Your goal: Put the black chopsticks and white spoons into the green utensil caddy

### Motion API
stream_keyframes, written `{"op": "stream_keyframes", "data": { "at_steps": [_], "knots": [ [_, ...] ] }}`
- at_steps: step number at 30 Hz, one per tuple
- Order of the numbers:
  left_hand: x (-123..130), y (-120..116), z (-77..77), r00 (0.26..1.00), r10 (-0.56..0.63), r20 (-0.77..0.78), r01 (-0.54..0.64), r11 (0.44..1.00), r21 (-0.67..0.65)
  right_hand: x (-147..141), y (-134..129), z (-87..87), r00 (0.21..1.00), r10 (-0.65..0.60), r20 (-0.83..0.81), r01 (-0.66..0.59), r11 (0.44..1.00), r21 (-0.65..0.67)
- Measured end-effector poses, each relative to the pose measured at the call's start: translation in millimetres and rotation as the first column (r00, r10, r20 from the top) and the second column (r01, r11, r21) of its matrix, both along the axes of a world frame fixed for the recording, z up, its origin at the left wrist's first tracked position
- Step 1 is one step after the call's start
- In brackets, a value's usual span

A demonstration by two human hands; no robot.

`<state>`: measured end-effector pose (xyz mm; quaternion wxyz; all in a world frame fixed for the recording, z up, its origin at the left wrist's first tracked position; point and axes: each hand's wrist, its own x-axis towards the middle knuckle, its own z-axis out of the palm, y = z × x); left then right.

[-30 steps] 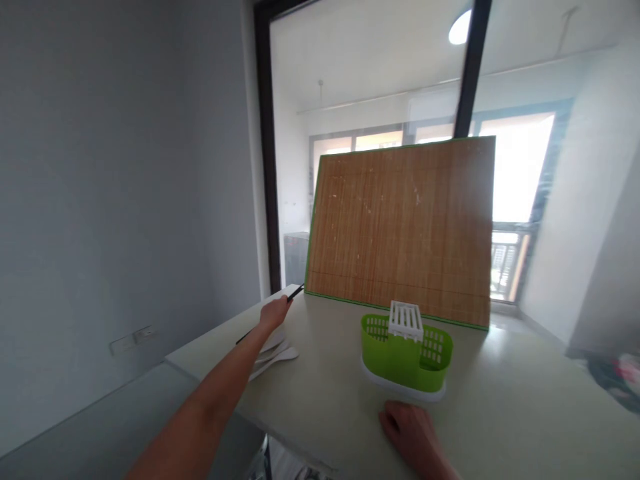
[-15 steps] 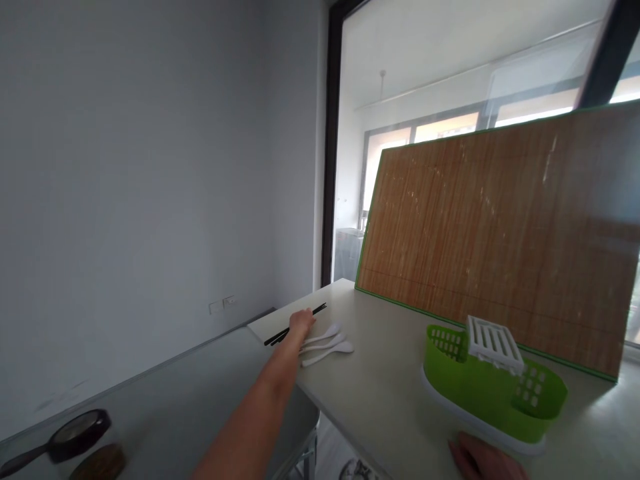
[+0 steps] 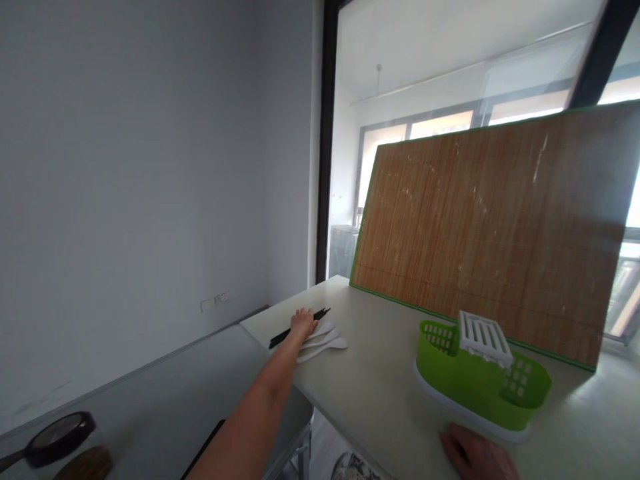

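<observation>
Several black chopsticks (image 3: 281,338) lie on the white table's left part, bunched together. My left hand (image 3: 303,321) is closed over their middle, and their ends stick out on both sides of it. Right beside it, three white spoons (image 3: 333,343) rest in a row, handles partly hidden by my left wrist. My right hand (image 3: 480,455) rests low on the table, loosely curled, with a gap between thumb and fingers and nothing visible in it. Just beyond it stands a green utensil basket (image 3: 465,383) on a white base, with a white slatted rack (image 3: 485,338) across its top.
A large bamboo board (image 3: 480,233) with green edging leans against the window behind the basket. On a lower grey glass-topped table (image 3: 165,393) at left sits a dark pan (image 3: 60,437) beside a brown round item (image 3: 85,465). A dark strip (image 3: 203,450) shows beside my left forearm.
The chopsticks have drawn into a tighter bunch and shifted slightly right under my left hand. My right hand stays near the basket. The whole view has turned slightly.
</observation>
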<state>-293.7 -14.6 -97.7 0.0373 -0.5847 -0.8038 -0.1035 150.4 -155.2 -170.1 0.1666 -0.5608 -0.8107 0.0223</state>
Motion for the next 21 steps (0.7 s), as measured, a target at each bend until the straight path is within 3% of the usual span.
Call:
{"op": "stream_keyframes", "data": {
  "at_steps": [5, 9, 12, 14, 15, 17, 18, 20, 21],
  "knots": [
    [5.9, -12.2, 2.6, 0.999, 0.029, -0.032, -0.029, 1.000, 0.005, -1.5, -2.7, 2.9, 0.999, -0.003, 0.044, 0.003, 1.000, -0.003],
    [23.0, -20.9, 17.4, 0.999, -0.013, -0.050, 0.017, 0.997, 0.081, -6.9, -6.0, 8.4, 0.998, 0.011, 0.056, -0.014, 0.999, 0.052],
    [61.0, -29.4, 36.3, 0.986, -0.144, -0.085, 0.158, 0.970, 0.185, -10.9, -7.7, 13.0, 0.997, 0.001, 0.083, -0.009, 0.996, 0.092],
    [103.2, -42.9, 47.7, 0.948, -0.296, -0.116, 0.316, 0.912, 0.260, -13.0, -8.7, 16.0, 0.995, -0.009, 0.098, -0.002, 0.994, 0.109],
    [128.6, -53.1, 51.8, 0.914, -0.383, -0.138, 0.407, 0.866, 0.291, -13.8, -9.1, 17.1, 0.995, -0.012, 0.098, 0.000, 0.993, 0.118],
    [184.1, -79.0, 55.7, 0.709, -0.670, -0.221, 0.688, 0.587, 0.427, -15.4, -9.4, 18.2, 0.996, -0.014, 0.084, 0.003, 0.991, 0.132],
    [212.2, -93.4, 55.4, 0.581, -0.763, -0.283, 0.789, 0.444, 0.424, -16.0, -9.1, 17.6, 0.997, -0.018, 0.071, 0.008, 0.990, 0.139],
    [264.7, -119.9, 51.2, 0.334, -0.841, -0.425, 0.923, 0.199, 0.330, -16.7, -7.3, 13.9, 0.997, -0.051, 0.056, 0.042, 0.988, 0.149],
    [287.9, -130.1, 47.8, 0.246, -0.851, -0.464, 0.953, 0.126, 0.274, -16.5, -5.8, 10.8, 0.995, -0.081, 0.054, 0.072, 0.985, 0.157]
  ]
}}
